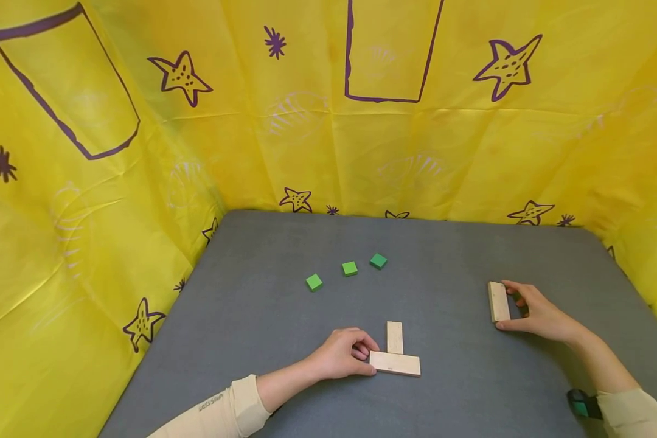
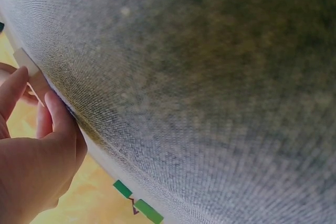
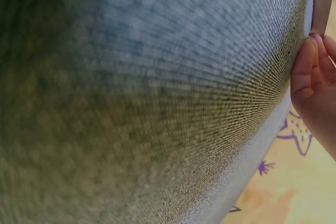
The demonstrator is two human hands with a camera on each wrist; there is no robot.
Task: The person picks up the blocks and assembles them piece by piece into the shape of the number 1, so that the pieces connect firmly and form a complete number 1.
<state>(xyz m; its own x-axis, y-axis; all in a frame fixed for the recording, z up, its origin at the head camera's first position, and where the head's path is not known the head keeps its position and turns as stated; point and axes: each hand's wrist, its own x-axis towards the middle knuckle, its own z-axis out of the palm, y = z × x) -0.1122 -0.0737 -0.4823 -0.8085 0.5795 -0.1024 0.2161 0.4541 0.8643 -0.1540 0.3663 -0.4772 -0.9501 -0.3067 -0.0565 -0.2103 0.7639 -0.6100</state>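
Note:
At the front middle of the grey table, my left hand pinches the left end of a pale wooden block lying crosswise. Another wooden block points away from its far long side, the two forming an upside-down T. Farther right, my right hand grips a third wooden block by its far and near ends, the long side running away from me. In the left wrist view, thumb and fingers meet at the block's end. Only part of the right block appears in the right wrist view.
Beyond the wooden blocks lie two light green square tiles and a darker green tile, spaced apart in a slanting row. Yellow cloth with purple starfish drawings hangs along the table's back and sides. A dark band is on the right wrist.

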